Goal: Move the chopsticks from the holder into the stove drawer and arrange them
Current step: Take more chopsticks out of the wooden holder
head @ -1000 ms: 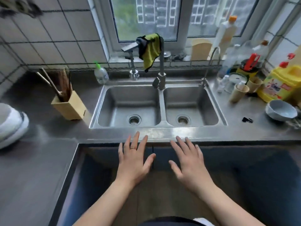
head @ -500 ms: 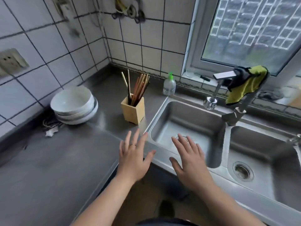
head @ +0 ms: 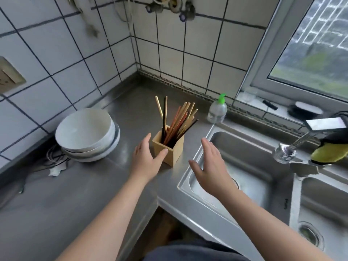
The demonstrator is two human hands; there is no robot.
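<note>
Many chopsticks (head: 178,122), pale, reddish and black, stand fanned in a square wooden holder (head: 174,154), leaning mostly right, with two set upright at the left. None are out of it.

Holder: on the steel counter (head: 56,204), near the tiled corner, just left of the sink (head: 250,147).

Left hand (head: 146,157): spread, at the holder's near left corner. Fingers lie straight along the holder's left side and the thumb reaches across its front face below the rim. Contact cannot be told for sure, and no grip shows.

Right hand (head: 212,166): flat, fingers pressed together, thumb held out. It hovers over the sink's left rim, to the right of the holder and apart from it, holding nothing.

Bowls (head: 84,132): white, stacked, on the counter left of the holder, near the wall.

Soap bottle (head: 217,110): clear with a green pump, behind the holder at the sink's back left corner.

Tap (head: 293,146): at the back of the sink, between its two basins, with a yellow-green cloth (head: 329,153) draped on it.

Socket (head: 9,78): on the left wall.

Window (head: 310,63): upper right, above the sill.
</note>
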